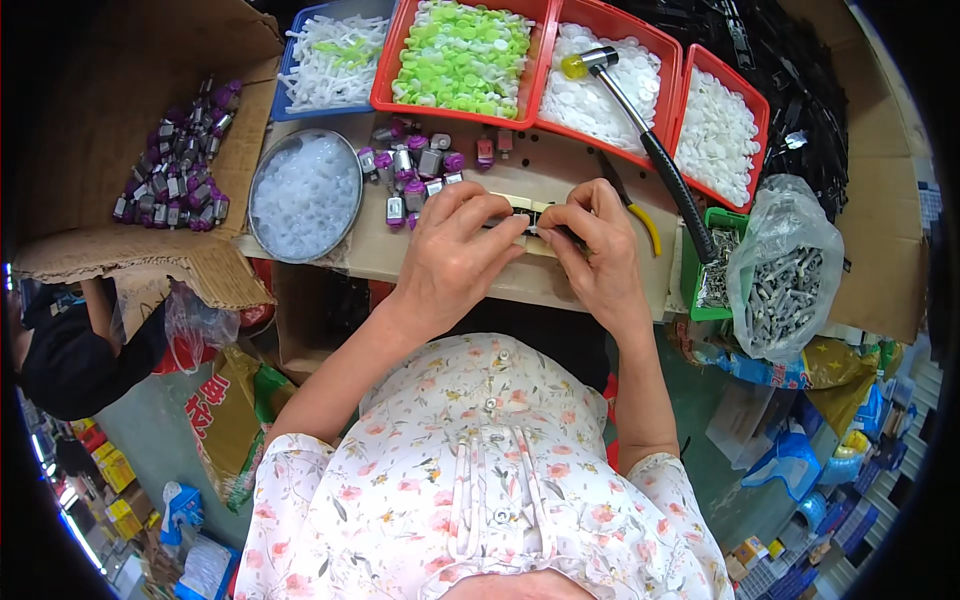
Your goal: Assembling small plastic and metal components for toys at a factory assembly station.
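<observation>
Both hands meet over a cream-coloured block [510, 199] on the bench, which has a small black part [528, 214] seated in it. My left hand [450, 245] has its fingers curled together, the tips pressing at the left side of that black part. Thumb and forefinger of my right hand [598, 235] pinch at its right side, by a tiny whitish piece [532, 230]. The fingertips mostly hide what they grip. Just beyond my left hand lies a group of small silver motors with purple ends [405, 165].
Red bins hold green pieces [465, 60], white discs [590, 90] and small white pieces [715, 130]. A hammer [650, 140] lies across them, beside yellow-handled pliers [640, 215]. On the left are a round tray [258, 200] and a carton [70, 230]; a bag of metal parts [785, 290] sits right.
</observation>
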The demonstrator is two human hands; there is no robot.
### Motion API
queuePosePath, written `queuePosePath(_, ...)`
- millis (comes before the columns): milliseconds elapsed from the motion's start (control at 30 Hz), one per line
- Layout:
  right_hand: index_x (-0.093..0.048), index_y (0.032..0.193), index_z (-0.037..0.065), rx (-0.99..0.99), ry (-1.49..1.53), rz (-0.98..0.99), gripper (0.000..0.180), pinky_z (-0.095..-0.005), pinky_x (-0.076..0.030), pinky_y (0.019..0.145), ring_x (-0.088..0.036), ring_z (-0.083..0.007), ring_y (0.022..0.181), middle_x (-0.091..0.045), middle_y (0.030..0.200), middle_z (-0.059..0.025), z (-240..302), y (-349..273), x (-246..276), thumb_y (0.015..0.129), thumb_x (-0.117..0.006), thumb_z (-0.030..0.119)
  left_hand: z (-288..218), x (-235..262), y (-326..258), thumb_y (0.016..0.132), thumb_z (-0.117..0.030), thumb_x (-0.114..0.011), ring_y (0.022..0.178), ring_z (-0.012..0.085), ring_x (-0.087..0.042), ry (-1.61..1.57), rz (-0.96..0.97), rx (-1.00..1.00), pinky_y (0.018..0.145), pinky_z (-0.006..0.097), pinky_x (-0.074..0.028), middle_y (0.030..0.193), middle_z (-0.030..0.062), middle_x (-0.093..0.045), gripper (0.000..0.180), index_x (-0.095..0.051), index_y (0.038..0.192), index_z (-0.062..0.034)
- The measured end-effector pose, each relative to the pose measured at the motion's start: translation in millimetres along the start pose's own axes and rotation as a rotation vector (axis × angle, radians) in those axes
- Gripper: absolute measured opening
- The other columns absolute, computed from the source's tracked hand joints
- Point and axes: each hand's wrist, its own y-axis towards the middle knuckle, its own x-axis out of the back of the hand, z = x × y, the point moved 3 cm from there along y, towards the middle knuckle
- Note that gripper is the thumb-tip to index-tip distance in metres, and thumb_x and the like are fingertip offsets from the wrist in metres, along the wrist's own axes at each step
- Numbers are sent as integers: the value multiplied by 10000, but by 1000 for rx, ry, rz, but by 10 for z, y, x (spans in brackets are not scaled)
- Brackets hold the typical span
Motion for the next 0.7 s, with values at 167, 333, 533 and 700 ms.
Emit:
queuePosePath(167,-650,898,-10,-13,-40,31,150,-353,-432,675,-530,-248,797,-481,878,-104,42,40,10,771,-726,-34,-2,-41,-82,681,-38,-810,1021,307,-581,26,1,-31,853,421,-491,1042,89,-638,357,-716,1025,-43)
queuePosePath(333,-653,882,5,65,-170,15,158,-385,-430,690,-538,-275,811,-500,860,-109,100,76,-17,745,-726,-27,-41,-77,-126,723,-68,-675,1105,281,-551,103,19,-139,887,410,-469,1109,108,-610,301,-692,1020,-16)
queuePosePath(533,-659,898,4,-5,-100,51,144,-361,-446,664,-560,-262,809,-520,867,-106,75,86,11,771,-724,-17,-32,-103,-136,726,-65,-676,1102,281,-553,136,26,-157,887,408,-470,1125,112,-604,321,-676,1042,-9)
queuePosePath(700,-688,965,-1,-72,-28,41,170,-328,-464,638,-583,-247,809,-542,895,-109,32,85,25,799,-723,-6,-20,-120,-125,727,-64,-673,1093,282,-554,157,45,-177,873,406,-472,1125,115,-601,325,-674,1047,-8)
